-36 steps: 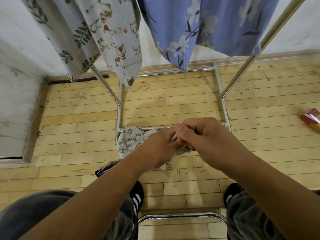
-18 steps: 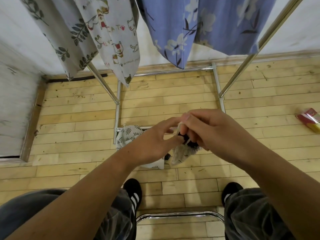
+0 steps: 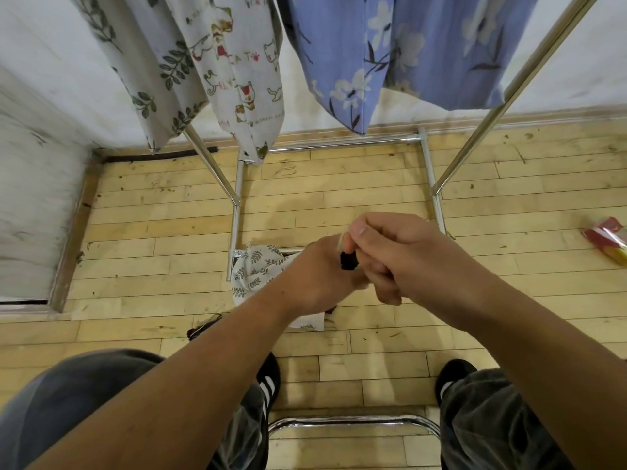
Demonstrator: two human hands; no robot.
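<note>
Here, right hand (image 3: pixel 402 259) pinches one black clip (image 3: pixel 347 262).

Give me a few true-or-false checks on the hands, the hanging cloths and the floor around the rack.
1. The right hand pinches a small black object. True.
2. A blue floral cloth hangs at the upper right. True.
3. The cat-print cloth lies on the floor. False: it hangs, between a leaf-print cloth and the blue one.
4. The red and yellow packet lies at the left edge. False: it lies on the floor at the right edge.
5. The floor is grey tile. False: it is light wooden planks.
</note>
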